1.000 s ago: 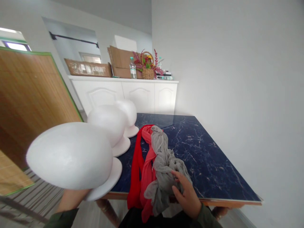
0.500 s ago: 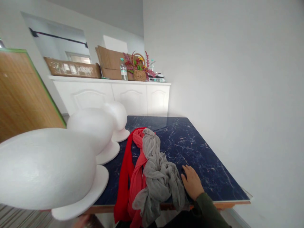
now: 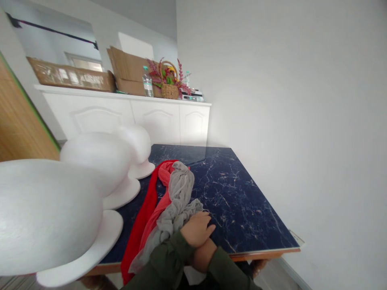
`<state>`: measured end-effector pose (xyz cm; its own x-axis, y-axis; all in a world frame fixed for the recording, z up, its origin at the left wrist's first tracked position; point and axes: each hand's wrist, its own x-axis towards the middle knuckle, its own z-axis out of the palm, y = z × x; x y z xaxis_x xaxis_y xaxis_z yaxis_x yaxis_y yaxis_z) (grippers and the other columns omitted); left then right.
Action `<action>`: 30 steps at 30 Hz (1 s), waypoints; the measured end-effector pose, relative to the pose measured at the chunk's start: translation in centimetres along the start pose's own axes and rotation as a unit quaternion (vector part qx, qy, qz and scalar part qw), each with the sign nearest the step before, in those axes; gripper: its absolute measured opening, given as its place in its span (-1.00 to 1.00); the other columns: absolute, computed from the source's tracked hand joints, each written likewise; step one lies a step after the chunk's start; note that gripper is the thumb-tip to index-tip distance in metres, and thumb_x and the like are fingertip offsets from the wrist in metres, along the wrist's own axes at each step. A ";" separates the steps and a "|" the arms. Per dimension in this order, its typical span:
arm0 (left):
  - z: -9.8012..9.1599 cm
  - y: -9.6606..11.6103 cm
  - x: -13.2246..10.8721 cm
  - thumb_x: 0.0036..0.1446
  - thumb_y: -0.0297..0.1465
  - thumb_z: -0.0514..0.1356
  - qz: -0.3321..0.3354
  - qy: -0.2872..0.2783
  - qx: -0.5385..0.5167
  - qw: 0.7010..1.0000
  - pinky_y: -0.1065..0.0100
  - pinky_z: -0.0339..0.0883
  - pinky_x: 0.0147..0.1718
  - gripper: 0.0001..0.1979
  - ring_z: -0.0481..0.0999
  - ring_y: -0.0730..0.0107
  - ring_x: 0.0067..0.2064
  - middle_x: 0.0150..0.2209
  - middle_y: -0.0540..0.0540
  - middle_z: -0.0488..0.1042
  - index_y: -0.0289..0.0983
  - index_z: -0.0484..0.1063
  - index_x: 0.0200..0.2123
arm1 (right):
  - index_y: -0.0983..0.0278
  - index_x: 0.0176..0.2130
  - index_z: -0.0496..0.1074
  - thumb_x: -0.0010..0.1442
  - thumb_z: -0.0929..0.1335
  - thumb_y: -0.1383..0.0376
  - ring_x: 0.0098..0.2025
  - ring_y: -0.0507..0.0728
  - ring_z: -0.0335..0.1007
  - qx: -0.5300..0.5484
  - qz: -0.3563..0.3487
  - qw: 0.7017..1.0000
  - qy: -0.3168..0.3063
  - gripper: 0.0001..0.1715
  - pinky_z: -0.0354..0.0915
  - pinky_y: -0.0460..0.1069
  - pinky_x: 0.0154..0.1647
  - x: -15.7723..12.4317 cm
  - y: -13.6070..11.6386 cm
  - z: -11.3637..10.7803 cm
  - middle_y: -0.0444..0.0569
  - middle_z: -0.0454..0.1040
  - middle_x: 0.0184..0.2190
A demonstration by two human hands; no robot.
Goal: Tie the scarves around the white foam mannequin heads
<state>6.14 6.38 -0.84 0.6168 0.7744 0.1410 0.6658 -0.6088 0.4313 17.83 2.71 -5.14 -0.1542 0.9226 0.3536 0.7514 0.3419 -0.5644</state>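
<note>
Gray scarf (image 3: 179,189), hands (image 3: 198,229) (red scarf (image 3: 139,219) beneath)

Room to pass lies over the marble tabletop (image 3: 238,197) right of the scarves (image 3: 169,197); three foam heads (image 3: 93,161) obstruct the left, and the wall (image 3: 302,121) bounds the right.

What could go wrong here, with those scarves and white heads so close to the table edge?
Two risks, I'd judge. The red scarf and grey scarf hang over the near edge of the table, so a tug from the left hand or right hand might drag them off. The nearest white foam mannequin head stands close to the table's edge and looks light, so a brush from a sleeve might tip it.
</note>
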 end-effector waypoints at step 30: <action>3.7 0.0 -3.1 0.07 -0.52 0.00 -0.016 0.081 0.115 0.990 0.08 0.15 0.10 -0.59 0.27 0.18 0.10 0.06 -0.16 0.32 -0.33 0.28 0.03 | 0.34 0.03 0.35 0.18 0.17 0.35 0.20 0.17 0.04 -0.125 0.039 0.991 -0.025 -0.55 -0.06 0.06 0.23 1.1 2.6 -1.0 0.06 0.25 0.11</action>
<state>5.82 3.32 -4.59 0.5304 0.8003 0.2797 0.7739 -0.5918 0.2257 20.21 4.43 -5.49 -0.1166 0.9542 0.2755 0.8965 0.2205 -0.3842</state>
